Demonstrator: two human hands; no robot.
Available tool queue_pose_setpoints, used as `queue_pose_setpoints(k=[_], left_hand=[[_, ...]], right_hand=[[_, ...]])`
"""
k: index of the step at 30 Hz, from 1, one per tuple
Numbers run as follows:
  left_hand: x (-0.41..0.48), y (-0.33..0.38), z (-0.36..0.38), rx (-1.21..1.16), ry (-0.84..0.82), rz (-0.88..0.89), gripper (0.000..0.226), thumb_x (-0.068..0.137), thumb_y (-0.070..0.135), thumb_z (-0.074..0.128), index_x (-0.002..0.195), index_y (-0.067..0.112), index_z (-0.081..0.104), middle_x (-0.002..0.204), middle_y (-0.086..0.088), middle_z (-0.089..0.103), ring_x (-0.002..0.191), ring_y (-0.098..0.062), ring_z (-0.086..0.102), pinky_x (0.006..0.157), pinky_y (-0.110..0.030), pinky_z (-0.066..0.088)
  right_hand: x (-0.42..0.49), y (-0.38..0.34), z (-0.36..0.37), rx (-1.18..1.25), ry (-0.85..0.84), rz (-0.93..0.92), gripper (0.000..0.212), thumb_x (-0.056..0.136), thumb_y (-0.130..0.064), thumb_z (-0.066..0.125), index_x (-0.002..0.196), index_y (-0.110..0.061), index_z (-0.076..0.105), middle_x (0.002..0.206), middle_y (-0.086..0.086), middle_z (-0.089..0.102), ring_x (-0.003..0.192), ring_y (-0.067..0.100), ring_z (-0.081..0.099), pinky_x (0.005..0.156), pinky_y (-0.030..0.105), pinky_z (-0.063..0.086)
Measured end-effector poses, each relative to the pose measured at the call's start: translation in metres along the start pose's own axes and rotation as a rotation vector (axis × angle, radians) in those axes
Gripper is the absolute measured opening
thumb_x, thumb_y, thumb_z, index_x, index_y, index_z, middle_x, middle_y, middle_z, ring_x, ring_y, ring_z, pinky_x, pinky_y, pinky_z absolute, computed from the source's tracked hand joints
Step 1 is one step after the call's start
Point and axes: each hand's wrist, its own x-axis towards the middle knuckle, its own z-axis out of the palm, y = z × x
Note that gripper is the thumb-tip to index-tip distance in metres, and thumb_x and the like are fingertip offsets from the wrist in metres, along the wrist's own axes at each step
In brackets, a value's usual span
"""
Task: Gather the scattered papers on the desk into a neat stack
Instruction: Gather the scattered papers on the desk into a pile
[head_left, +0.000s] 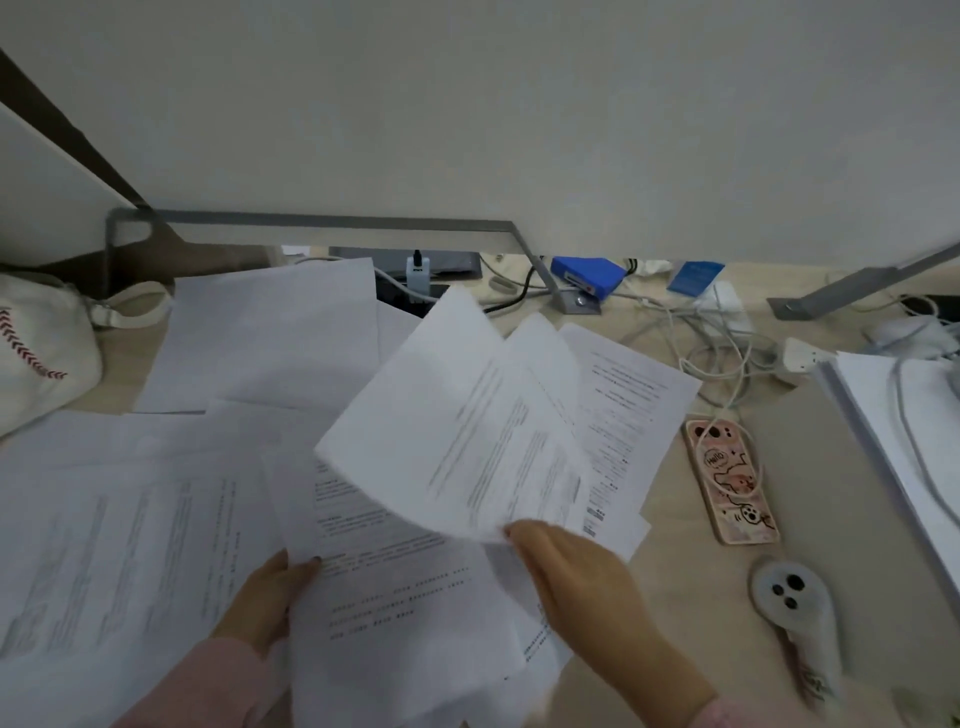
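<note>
a white bag with red stitching (36, 343) sits at the far left of the surface (841, 467). beside it, loose papers (119, 545) lie overlapping at odd angles, some printed, with a blank sheet (270, 332) further back. the left hand (265, 597) pinches the left edge of a printed page (395, 587), thumb on top, and this page lies over the others. the right hand (576, 577) grips the lower edge of a few fanned sheets (457, 426) lifted off the pile and tilted up, blurred. one more printed sheet (628, 415) lies flat behind them. right of the papers is a phone in a pink case (730, 483), with tangled white cables (727, 343) behind it, a white handheld device (795, 608) nearer, and a squared paper stack (893, 415) at the right edge.
</note>
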Motion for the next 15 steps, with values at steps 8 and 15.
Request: queue_pose_setpoints(k=[8, 15], left_hand=[[0.001, -0.004, -0.009, -0.114, -0.111, -0.006, 0.022, 0.089, 0.021, 0.057, 0.109, 0.014, 0.063, 0.113, -0.016, 0.065, 0.105, -0.032, 0.059, 0.097, -0.045, 0.044], [-0.003, -0.005, -0.008, -0.139, -0.132, 0.015, 0.029, 0.091, 0.012, 0.053, 0.12, 0.01, 0.056, 0.1, -0.009, 0.065, 0.088, -0.026, 0.059, 0.07, -0.034, 0.047]], right_hand=[[-0.017, -0.016, 0.061, 0.227, -0.288, 0.275, 0.01, 0.089, -0.032, 0.033, 0.086, -0.027, 0.042, 0.072, -0.005, 0.061, 0.059, 0.011, 0.055, 0.047, 0.025, 0.041], [-0.011, -0.024, 0.054, 0.407, -0.36, 0.465, 0.026, 0.098, -0.029, 0.038, 0.112, -0.022, 0.059, 0.105, -0.008, 0.065, 0.1, 0.013, 0.059, 0.076, 0.024, 0.043]])
